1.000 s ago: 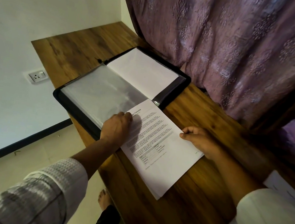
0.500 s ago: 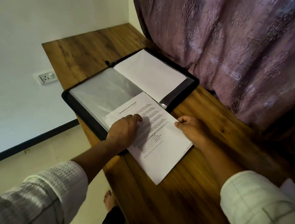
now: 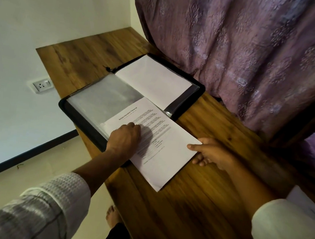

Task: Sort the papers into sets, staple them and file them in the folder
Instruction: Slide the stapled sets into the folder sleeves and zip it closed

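closest, a white checked sleeve [image 3: 30,213] is at the bottom left, and another sleeve is at the bottom right. a bare foot [image 3: 111,215] stands on the pale floor [image 3: 29,167] beside the long brown wooden table [image 3: 191,211]. a few loose white papers [image 3: 304,203] peek out by the right sleeve.

in the middle of the table lies the printed white paper sheet [image 3: 167,159]. its far end lies over the near corner of the open black folder with clear plastic pockets [image 3: 78,114], and its near end lies on the wood. i cannot tell if the end is inside a pocket or on top. a plain white page [image 3: 153,79] fills the far half of the folder.

past the table, a purple patterned curtain [image 3: 239,50] hangs down to the far edge. a white wall [image 3: 36,17] on the left has a white plug socket [image 3: 41,86] and a dark strip at the floor.

the left hand [image 3: 124,140] reaches out with its back up and its fingers bent down onto the left side of the sheet. i cannot tell if they pinch it or just press on it. the right hand [image 3: 213,155] pinches the right corner of the sheet, thumb on top and fingers under.
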